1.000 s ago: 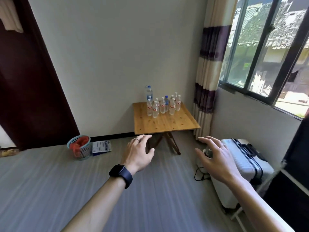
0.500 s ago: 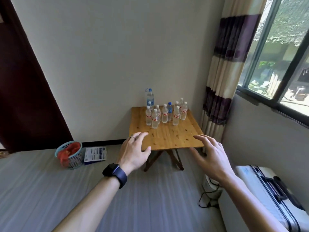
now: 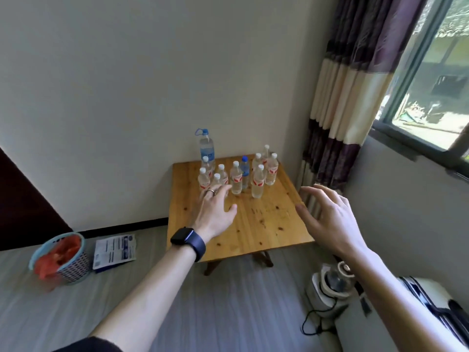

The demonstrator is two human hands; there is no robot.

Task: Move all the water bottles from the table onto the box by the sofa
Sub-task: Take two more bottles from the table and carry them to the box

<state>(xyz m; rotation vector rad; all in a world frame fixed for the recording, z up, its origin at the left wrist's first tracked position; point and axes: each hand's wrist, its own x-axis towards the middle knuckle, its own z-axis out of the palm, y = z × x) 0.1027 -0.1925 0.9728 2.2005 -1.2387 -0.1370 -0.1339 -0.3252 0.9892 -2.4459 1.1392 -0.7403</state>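
Several small clear water bottles [image 3: 236, 180] with white caps and red labels stand grouped at the back of a square wooden table [image 3: 256, 224]. A tall bottle [image 3: 206, 147] with a blue cap stands behind them by the wall, and a smaller blue-capped bottle [image 3: 245, 171] is in the middle of the group. My left hand [image 3: 215, 212], with a ring and a dark watch on the wrist, reaches over the table, fingers spread, fingertips just in front of the leftmost bottles. My right hand [image 3: 330, 219] hovers open over the table's right edge. Neither holds anything. No box or sofa is in view.
A blue basket [image 3: 61, 260] with red contents and a printed leaflet [image 3: 115, 250] lie on the floor left of the table. A white suitcase [image 3: 431, 301] and a small appliance with a cable [image 3: 330, 285] sit at lower right. A striped curtain [image 3: 350, 97] hangs beside the window.
I have come closer to the table. Both hands have moved forward over the tabletop, the left one nearing the bottles.
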